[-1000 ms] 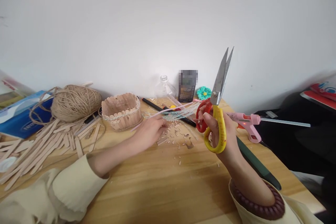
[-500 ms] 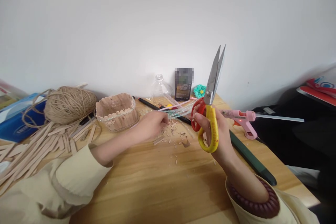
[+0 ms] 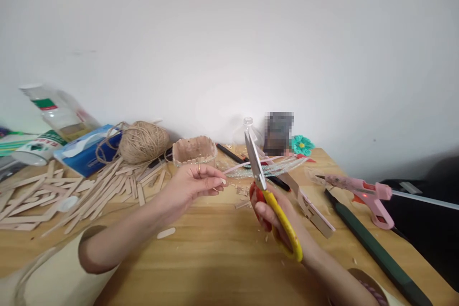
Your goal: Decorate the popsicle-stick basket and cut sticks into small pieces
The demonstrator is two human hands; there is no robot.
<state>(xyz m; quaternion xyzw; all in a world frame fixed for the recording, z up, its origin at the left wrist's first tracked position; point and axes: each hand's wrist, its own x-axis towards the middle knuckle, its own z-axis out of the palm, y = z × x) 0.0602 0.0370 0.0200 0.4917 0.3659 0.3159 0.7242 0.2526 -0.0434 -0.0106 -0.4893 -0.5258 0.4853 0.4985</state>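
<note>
"What's the right hand got?"

"Scissors. Its fingers wrap round the handles, and the blades rise beyond them, nearly together."

"And the left hand?"

"Thumb and fingers drawn in close. A pink strip runs off just beyond their tips, but from here I can't tell whether they pinch it or merely sit in front of its end."

"So which step is this?"

"Handling the strip with scissors at the ready, I'd judge; I see no cut under way. The blades stand apart from the left fingertips."

"What would a cut call for?"

"A sure pinch, the strip drawn clear of the glittery strands beyond the fingers, and blades parted well away from that thumb."

"And the wooden basket?"

"Just behind the left knuckles."
</note>
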